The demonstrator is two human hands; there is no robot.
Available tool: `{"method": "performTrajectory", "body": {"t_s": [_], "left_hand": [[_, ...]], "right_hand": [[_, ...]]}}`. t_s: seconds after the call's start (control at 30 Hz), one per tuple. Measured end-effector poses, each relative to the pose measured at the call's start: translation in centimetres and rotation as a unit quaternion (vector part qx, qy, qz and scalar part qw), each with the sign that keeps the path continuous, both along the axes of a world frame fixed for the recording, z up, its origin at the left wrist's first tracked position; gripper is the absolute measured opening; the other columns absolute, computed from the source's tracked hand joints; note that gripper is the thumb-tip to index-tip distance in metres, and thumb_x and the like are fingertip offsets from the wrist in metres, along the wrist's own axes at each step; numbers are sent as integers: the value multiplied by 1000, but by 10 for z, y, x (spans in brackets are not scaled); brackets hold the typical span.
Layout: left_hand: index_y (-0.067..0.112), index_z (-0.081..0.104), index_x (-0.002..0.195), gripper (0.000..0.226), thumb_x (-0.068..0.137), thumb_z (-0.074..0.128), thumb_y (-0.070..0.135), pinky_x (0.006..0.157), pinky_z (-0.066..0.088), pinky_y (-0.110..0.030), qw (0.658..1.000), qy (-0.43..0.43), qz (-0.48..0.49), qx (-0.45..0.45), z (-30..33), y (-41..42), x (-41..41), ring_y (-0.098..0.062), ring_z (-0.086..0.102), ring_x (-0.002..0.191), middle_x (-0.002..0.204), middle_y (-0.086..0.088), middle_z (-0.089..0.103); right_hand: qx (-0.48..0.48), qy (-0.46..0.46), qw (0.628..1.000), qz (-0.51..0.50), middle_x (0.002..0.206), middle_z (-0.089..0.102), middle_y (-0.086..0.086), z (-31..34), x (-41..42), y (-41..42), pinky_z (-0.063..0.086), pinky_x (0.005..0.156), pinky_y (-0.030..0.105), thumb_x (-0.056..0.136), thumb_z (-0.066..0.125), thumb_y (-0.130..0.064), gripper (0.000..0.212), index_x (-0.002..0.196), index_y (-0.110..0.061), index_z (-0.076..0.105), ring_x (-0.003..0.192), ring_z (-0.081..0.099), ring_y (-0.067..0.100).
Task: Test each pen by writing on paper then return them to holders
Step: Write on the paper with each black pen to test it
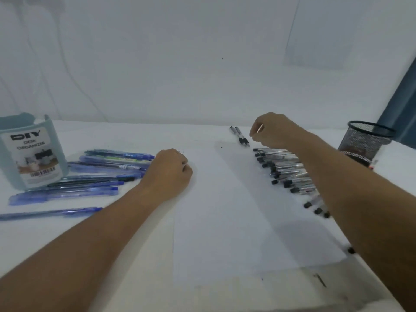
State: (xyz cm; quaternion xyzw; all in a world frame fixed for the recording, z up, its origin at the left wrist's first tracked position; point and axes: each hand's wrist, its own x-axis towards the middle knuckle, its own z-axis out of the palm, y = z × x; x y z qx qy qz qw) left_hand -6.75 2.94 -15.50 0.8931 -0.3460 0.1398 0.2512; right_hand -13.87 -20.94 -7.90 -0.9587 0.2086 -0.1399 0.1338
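A white sheet of paper (225, 221) lies on the table in front of me. My left hand (171, 172) rests on its left edge with the fingers curled under, and nothing shows in it. My right hand (274, 131) hovers over the far end of a row of clear pens with black caps (286, 170) along the paper's right side. Its fingers pinch a pen of which only a thin pale tip (260, 129) shows. Several blue pens (101, 176) lie loose at the left. Two more black-capped pens (239, 136) lie beyond the paper.
A pale teal desk organizer (29, 154) with a printed label stands at the far left, behind the blue pens. At the far right stands a black mesh pen holder (364, 140). A white wall rises behind the table, and a blue curtain hangs at the right edge.
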Motion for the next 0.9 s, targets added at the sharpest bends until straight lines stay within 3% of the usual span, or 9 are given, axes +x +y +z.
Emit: {"method": "performTrajectory", "body": {"t_s": [0.13, 0.33, 0.5, 0.67, 0.73, 0.8, 0.9], "left_hand": [[-1, 64, 82, 22, 89, 49, 14, 87, 45, -39, 1000, -1, 15, 11, -1, -2, -1, -33, 58, 97, 99, -19, 67], [14, 52, 75, 17, 87, 45, 22, 92, 42, -38, 1000, 10, 13, 15, 3, 0, -13, -29, 53, 85, 83, -17, 60], [6, 64, 78, 21, 89, 49, 15, 91, 44, -35, 999, 21, 18, 18, 3, 1, -21, -34, 56, 99, 97, -19, 68], [10, 55, 74, 16, 89, 51, 13, 94, 41, -30, 1000, 17, 10, 14, 6, 2, -30, -29, 53, 84, 83, -16, 61], [11, 54, 73, 17, 88, 49, 18, 87, 37, -27, 1000, 24, 6, 14, 5, 2, -27, -29, 53, 82, 83, -18, 61], [16, 44, 74, 15, 79, 41, 29, 75, 33, -28, 1000, 22, -5, 20, 3, 3, -24, -22, 41, 73, 74, -11, 49], [15, 39, 76, 14, 74, 39, 30, 69, 28, -28, 999, 18, -17, 27, 3, 3, -23, -18, 32, 73, 76, -4, 41]], "right_hand": [[31, 20, 998, 56, 78, 65, -7, 5, -52, 8, 38, 53, 19, 90, 60, -15, 10, 88, -23, 67, 62, 56, 6], [96, 72, 988, 102, 57, 63, -9, 8, -116, 11, 42, 57, 24, 83, 67, -11, 7, 86, -18, 70, 54, 53, 10], [87, 214, 967, 110, 62, 66, -5, 11, -149, 12, 38, 47, 17, 80, 71, -1, 10, 86, -8, 70, 49, 53, 3], [57, 324, 939, 100, 80, 70, -9, 15, -168, 12, 43, 57, 20, 74, 78, -3, 21, 83, -21, 73, 66, 58, 4], [55, 340, 933, 101, 78, 69, -11, 18, -175, 13, 43, 53, 15, 75, 77, -2, 24, 85, -23, 71, 59, 57, -4], [48, 353, 929, 101, 62, 66, -18, 21, -180, 14, 40, 47, 10, 77, 77, -2, 25, 86, -24, 69, 50, 54, -8], [31, 366, 925, 92, 62, 65, -21, 21, -185, 16, 42, 52, 11, 76, 79, -5, 27, 88, -27, 70, 61, 56, -3]]}}
